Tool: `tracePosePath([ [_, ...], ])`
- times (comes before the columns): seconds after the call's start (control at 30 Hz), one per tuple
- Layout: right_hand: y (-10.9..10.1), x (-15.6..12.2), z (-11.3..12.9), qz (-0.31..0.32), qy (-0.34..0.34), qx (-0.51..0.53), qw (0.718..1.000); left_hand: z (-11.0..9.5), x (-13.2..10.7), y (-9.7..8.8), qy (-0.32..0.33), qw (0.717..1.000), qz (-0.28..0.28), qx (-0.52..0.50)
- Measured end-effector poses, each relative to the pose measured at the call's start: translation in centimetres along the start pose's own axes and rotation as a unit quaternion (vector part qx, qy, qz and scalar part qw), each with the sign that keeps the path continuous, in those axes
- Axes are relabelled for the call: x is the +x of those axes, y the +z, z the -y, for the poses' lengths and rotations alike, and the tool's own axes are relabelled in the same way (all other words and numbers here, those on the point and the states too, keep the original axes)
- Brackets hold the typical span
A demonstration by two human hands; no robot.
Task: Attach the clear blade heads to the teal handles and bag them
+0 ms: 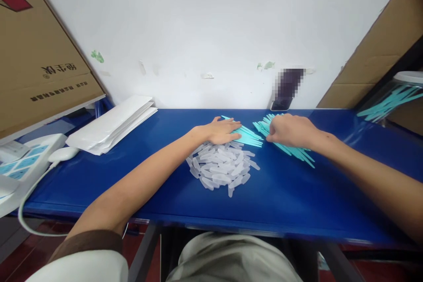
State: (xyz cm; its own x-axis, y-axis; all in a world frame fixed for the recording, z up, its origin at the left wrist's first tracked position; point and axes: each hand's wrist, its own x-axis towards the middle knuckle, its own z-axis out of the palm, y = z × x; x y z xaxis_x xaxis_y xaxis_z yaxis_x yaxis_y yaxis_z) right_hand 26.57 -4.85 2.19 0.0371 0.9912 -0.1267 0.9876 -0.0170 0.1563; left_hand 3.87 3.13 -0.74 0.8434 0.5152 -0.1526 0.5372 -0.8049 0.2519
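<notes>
My left hand (pixel 223 131) lies palm down with its fingers stretched out over a fan of thin turquoise sticks (pixel 249 137). Their tapered ends point right, out from under the fingers. My right hand (pixel 291 131) is closed, its fingers curled down at a second bunch of turquoise sticks (pixel 299 153), which shows on both sides of the hand. What the fingertips hold there is hidden. Just in front of my left hand spreads a heap of small translucent white plastic pieces (pixel 221 166), flat and elongated.
On the left are white paper envelopes (pixel 114 123), a power strip (pixel 28 163) with a white plug and cable, and a large cardboard box (pixel 42 48). A phone (pixel 280 105) leans against the wall. At right stands a clear jar (pixel 393 97) of turquoise sticks. The blue table (pixel 287 198) ends near my lap.
</notes>
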Motion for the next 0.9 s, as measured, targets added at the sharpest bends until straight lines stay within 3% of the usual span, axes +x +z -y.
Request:
tracePosePath([
  [0.27, 0.2, 0.1, 0.3, -0.016, -0.01, -0.011, 1.0, -0.5, -0.1, 0.7, 0.003, 1.0, 0.014, 0.014],
  [0.47, -1.8, 3.1, 0.5, -0.046, 0.013, 0.071, 0.996, -0.9, 0.2, 0.7, -0.007, 1.0, -0.002, -0.004],
  [0.57, -2.6, 5.0, 1.6, -0.048, 0.006, 0.079, 0.996, -0.7, -0.1, 0.0, 0.009, 0.996, -0.083, -0.013],
  [0.73, -2.4, 6.8, 3.8, -0.05, -0.007, 0.1, 0.994, 1.5, -2.5, -1.0, -0.006, 0.945, -0.325, -0.046],
  [0.8, -1.9, 7.2, 4.2, -0.042, -0.017, 0.102, 0.994, 2.9, -3.7, -0.9, -0.057, 0.922, -0.374, -0.08],
  [0.9, -0.9, 7.3, 3.9, -0.036, -0.025, 0.101, 0.994, 5.0, -5.0, -0.5, -0.149, 0.902, -0.389, -0.111],
])
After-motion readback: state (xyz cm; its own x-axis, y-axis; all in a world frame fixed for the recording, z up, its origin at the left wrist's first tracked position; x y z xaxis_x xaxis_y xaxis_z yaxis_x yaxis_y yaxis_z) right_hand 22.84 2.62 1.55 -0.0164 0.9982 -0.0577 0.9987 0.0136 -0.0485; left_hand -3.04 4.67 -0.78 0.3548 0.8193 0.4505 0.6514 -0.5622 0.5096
